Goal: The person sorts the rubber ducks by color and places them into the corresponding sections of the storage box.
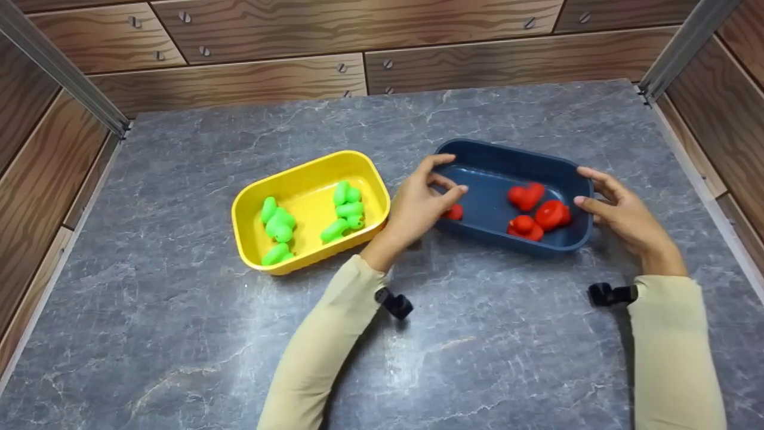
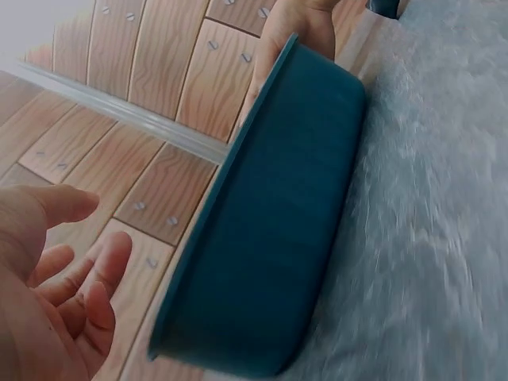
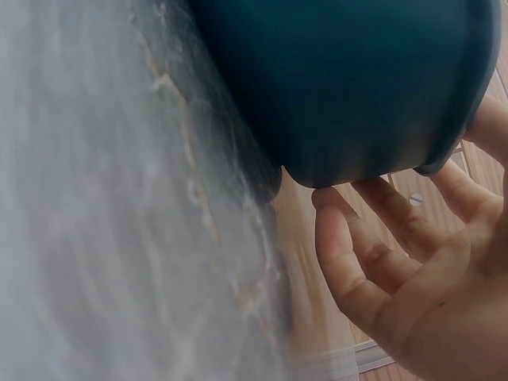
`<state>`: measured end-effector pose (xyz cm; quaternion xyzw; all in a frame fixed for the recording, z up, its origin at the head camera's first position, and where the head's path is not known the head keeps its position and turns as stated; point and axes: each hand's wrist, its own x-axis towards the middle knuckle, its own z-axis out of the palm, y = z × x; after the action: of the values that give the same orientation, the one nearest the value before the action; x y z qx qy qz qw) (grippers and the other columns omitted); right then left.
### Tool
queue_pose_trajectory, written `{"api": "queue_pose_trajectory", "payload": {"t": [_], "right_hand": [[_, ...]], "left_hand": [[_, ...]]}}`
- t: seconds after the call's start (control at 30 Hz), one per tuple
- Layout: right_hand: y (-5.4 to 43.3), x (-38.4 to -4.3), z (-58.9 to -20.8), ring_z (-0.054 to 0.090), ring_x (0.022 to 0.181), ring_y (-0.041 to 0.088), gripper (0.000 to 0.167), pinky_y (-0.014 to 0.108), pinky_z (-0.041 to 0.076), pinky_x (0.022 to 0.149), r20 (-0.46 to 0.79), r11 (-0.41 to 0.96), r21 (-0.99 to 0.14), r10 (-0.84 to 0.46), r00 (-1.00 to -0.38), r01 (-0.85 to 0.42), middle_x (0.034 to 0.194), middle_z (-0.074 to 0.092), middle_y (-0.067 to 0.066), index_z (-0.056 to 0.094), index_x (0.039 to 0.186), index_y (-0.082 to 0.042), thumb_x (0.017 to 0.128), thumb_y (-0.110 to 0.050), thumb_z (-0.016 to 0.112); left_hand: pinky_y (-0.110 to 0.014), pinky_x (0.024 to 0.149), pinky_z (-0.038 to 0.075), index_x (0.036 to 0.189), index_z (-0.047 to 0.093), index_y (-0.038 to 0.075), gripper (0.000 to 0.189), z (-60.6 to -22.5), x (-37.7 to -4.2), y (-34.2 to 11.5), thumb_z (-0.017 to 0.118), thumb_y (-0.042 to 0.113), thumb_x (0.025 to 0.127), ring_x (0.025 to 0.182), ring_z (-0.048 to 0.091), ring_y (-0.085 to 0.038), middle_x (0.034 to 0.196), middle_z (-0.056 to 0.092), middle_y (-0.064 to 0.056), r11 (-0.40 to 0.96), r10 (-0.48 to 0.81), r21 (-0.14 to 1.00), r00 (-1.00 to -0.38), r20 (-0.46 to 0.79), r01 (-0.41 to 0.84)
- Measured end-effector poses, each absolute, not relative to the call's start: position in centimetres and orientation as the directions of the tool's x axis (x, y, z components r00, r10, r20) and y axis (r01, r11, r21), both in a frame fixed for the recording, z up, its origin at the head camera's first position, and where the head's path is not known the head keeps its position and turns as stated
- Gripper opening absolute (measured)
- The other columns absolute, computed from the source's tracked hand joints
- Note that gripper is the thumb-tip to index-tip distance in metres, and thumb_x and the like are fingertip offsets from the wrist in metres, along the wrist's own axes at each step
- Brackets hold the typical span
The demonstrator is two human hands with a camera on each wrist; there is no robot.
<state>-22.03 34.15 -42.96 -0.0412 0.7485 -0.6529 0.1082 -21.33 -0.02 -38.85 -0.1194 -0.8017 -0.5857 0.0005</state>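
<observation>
A dark blue bin [image 1: 483, 233] sits on the right side of the table, holding several small glossy red toys [image 1: 524, 228], rounded and duck-like. Most lie toward its right end; another is partly covered by my left hand [image 1: 418, 200]. That hand hovers at the bin's left end, fingers loosely bent and nothing between them; the left wrist view shows it apart from the bin's wall [image 2: 262, 206]. At the opposite end, my right hand [image 1: 627, 218] grips the rim, thumb on the inner side. Its fingertips [image 3: 329, 202] touch the outer wall in the right wrist view.
Left of the blue bin stands a yellow bin [image 1: 307, 254] with several bright green toys [image 1: 280, 224] in it. My left forearm passes close to its right corner. Wood-patterned panels [image 1: 268, 30] and metal corner posts [image 1: 65, 65] bound the grey marbled table [image 1: 179, 334].
</observation>
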Motion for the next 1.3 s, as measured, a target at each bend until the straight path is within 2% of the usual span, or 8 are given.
{"api": "queue_pose_trajectory", "payload": {"t": [0.13, 0.43, 0.63, 0.73, 0.87, 1.0, 1.17, 1.3], "right_hand": [[34.1, -22.1, -43.0, 0.058, 0.096, -0.002, 0.053, 0.016, 0.053, 0.069, -0.108, 0.134, -0.988, -0.205, -0.973, 0.082, 0.121, 0.048, -0.010, 0.043, 0.143, -0.022, 0.095, -0.010, 0.060], [34.2, -22.2, -43.2, 0.061, 0.095, 0.000, 0.053, 0.017, 0.054, 0.068, -0.105, 0.076, -0.993, -0.208, -0.972, 0.091, 0.121, 0.050, -0.010, 0.045, 0.142, -0.021, 0.094, -0.008, 0.061], [34.1, -22.2, -43.2, 0.062, 0.091, 0.001, 0.052, 0.017, 0.054, 0.066, -0.110, 0.038, -0.994, -0.208, -0.972, 0.104, 0.120, 0.050, -0.009, 0.047, 0.140, -0.022, 0.093, -0.007, 0.062], [34.1, -22.2, -43.2, 0.061, 0.091, 0.002, 0.053, 0.017, 0.053, 0.065, -0.104, 0.015, -0.995, -0.215, -0.971, 0.103, 0.120, 0.050, -0.007, 0.047, 0.140, -0.021, 0.092, -0.005, 0.062], [34.2, -22.2, -43.2, 0.062, 0.091, 0.003, 0.053, 0.018, 0.054, 0.065, -0.099, -0.025, -0.994, -0.229, -0.968, 0.107, 0.121, 0.049, -0.005, 0.046, 0.141, -0.020, 0.092, -0.002, 0.061], [34.4, -22.3, -43.2, 0.062, 0.090, 0.004, 0.054, 0.018, 0.054, 0.065, -0.101, -0.031, -0.993, -0.230, -0.968, 0.111, 0.122, 0.048, -0.004, 0.046, 0.141, -0.020, 0.093, -0.001, 0.060], [34.3, -22.3, -43.3, 0.063, 0.090, 0.004, 0.053, 0.018, 0.054, 0.065, -0.105, -0.022, -0.993, -0.234, -0.967, 0.113, 0.122, 0.048, -0.004, 0.046, 0.141, -0.021, 0.093, -0.002, 0.060], [34.2, -22.3, -43.3, 0.063, 0.091, 0.004, 0.053, 0.018, 0.055, 0.065, -0.097, -0.033, -0.994, -0.241, -0.966, 0.108, 0.121, 0.048, -0.003, 0.046, 0.140, -0.020, 0.093, -0.002, 0.060]], "left_hand": [[-0.018, 0.058, 0.047, 0.130, 0.054, 0.017, 0.048, -38.7, -20.4, -1.9, 0.073, 0.024, 0.087, 0.062, 0.058, -0.008, 0.090, 0.072, -0.001, 0.394, 0.194, 0.888, -0.966, 0.173, 0.238], [-0.019, 0.050, 0.042, 0.124, 0.059, 0.018, 0.042, -38.8, -18.9, -4.4, 0.074, 0.028, 0.086, 0.053, 0.057, -0.009, 0.094, 0.074, 0.002, 0.561, 0.209, 0.774, -0.955, 0.212, 0.295], [-0.021, 0.052, 0.038, 0.124, 0.059, 0.022, 0.043, -39.1, -18.3, -5.8, 0.075, 0.026, 0.083, 0.052, 0.052, -0.011, 0.099, 0.074, 0.000, 0.636, 0.208, 0.724, -0.963, 0.173, 0.267], [-0.025, 0.056, 0.039, 0.124, 0.058, 0.022, 0.045, -39.3, -18.0, -6.3, 0.076, 0.025, 0.082, 0.058, 0.056, -0.014, 0.102, 0.074, -0.001, 0.660, 0.212, 0.708, -0.967, 0.142, 0.250], [-0.031, 0.066, 0.044, 0.128, 0.056, 0.024, 0.052, -39.3, -18.0, -6.6, 0.077, 0.026, 0.081, 0.082, 0.065, -0.019, 0.108, 0.072, -0.002, 0.693, 0.238, 0.686, -0.969, 0.072, 0.221], [-0.037, 0.073, 0.049, 0.133, 0.052, 0.026, 0.060, -39.1, -18.2, -6.5, 0.078, 0.030, 0.079, 0.098, 0.065, -0.023, 0.118, 0.068, -0.001, 0.752, 0.279, 0.624, -0.960, -0.009, 0.213], [-0.041, 0.075, 0.050, 0.136, 0.050, 0.026, 0.065, -38.9, -18.3, -6.4, 0.079, 0.035, 0.078, 0.105, 0.065, -0.024, 0.126, 0.065, -0.002, 0.818, 0.308, 0.531, -0.948, -0.081, 0.221], [-0.040, 0.070, 0.049, 0.135, 0.050, 0.027, 0.067, -38.7, -18.3, -6.2, 0.080, 0.040, 0.077, 0.097, 0.065, -0.025, 0.123, 0.066, -0.003, 0.856, 0.309, 0.468, -0.944, -0.119, 0.221]]}}
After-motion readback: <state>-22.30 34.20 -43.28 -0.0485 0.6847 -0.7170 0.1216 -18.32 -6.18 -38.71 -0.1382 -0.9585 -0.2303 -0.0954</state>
